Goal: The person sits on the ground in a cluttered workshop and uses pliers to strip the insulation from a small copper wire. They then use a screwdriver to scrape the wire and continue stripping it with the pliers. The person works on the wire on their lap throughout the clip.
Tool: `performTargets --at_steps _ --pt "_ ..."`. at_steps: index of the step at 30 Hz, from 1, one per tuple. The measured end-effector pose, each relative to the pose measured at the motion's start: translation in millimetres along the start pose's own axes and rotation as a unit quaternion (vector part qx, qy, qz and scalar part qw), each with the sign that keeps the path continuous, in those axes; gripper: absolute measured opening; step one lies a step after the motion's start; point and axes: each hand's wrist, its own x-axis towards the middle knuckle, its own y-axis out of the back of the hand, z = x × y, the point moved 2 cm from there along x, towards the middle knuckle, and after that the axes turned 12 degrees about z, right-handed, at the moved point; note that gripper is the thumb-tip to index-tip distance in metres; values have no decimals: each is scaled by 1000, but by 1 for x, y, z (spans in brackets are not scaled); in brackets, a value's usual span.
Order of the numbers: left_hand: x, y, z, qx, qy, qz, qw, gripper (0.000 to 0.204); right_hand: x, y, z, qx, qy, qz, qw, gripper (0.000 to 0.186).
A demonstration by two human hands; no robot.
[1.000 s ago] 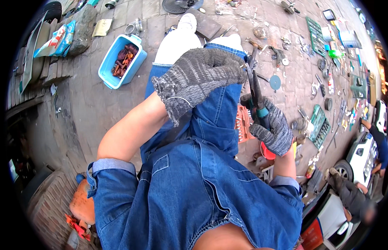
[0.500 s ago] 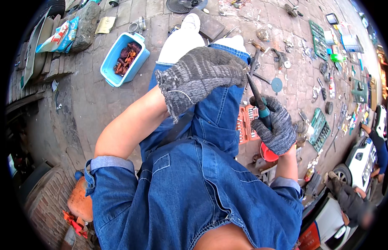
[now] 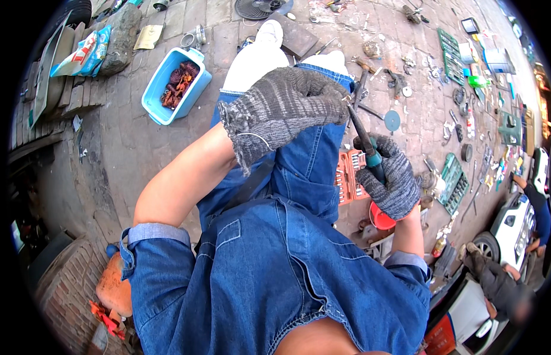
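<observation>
My left hand [image 3: 281, 112], in a grey knitted work glove, is closed with its fingertips pinched together above my knees. A tiny bit shows at the fingertips, too small to name. My right hand [image 3: 394, 177], gloved alike, is wrapped round a slim dark tool with a teal band on its handle [image 3: 374, 160]. The tool's dark shaft points up and left, and its tip comes up close to my left fingertips. Whether the tip touches what they pinch, I cannot tell.
A light blue tub [image 3: 195, 87] holding reddish-brown coils stands left of my legs. Right of them lie an orange socket set [image 3: 349, 171], a red bowl [image 3: 380, 218], a teal disc [image 3: 392, 120] and green tool cases [image 3: 453, 183]. Two other people are at the far right, by a white car [image 3: 512, 231].
</observation>
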Motion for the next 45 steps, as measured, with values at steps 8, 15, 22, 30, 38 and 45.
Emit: performTargets --at_steps 8,15,22,30,38,45 --pt "-3 -7 -20 -432 95 -66 895 31 0 0 -1 6 -42 19 999 34" --pt "0 -5 -20 -376 61 -63 923 29 2 4 -4 -72 57 18 996 32" --pt "1 -5 -13 -407 125 -57 903 29 3 3 -5 -73 55 39 995 30" --pt "2 0 -19 -290 30 -66 954 27 4 4 -4 -113 66 35 991 28" --pt "4 1 -18 -214 1 -74 974 29 3 7 -2 -122 84 24 989 27" --pt "2 -1 -3 -110 -8 -50 993 23 -1 8 -6 -63 28 2 998 25"
